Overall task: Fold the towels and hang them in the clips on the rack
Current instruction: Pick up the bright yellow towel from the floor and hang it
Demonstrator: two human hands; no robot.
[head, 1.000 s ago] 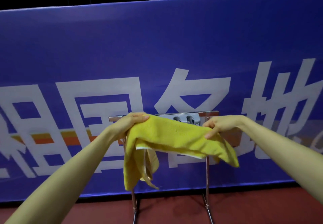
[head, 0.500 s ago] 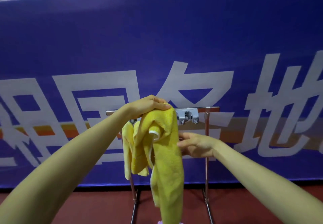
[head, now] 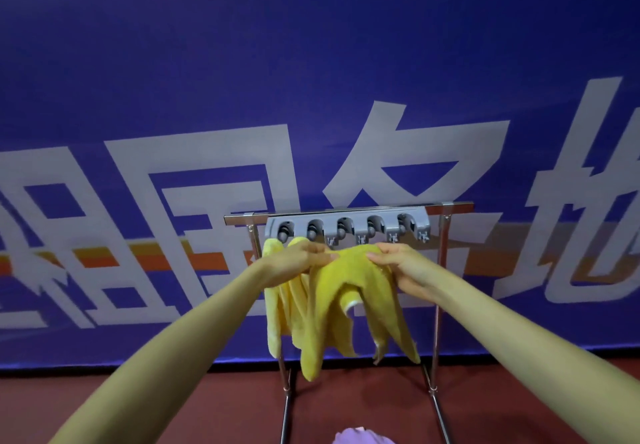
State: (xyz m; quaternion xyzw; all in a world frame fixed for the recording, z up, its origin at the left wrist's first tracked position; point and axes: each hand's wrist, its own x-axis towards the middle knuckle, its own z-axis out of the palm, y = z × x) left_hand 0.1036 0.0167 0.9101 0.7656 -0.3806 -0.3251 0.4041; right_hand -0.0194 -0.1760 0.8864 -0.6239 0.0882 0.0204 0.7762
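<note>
Red flooring runs up to a blue banner printed with large white characters, and the rack stands just in front of that banner. Nearest the camera, below the rack, a bit of purple cloth shows at the frame's bottom edge; what it is cannot be told. Both forearms reach toward the rack. The left hand pinches the yellow towel at its top edge, fingers closed on the bunched fabric, and the right hand grips the same edge beside it. The towel hangs just beneath the rack's grey clip strip, its folds loose and uneven, with corners dangling at different heights. It seems to be about to go into a clip. To do this well, I would gather the top edge into one tidy bundle, line it up directly under a single clip, and push straight upward while the other hand steadies the hanging layers.
</note>
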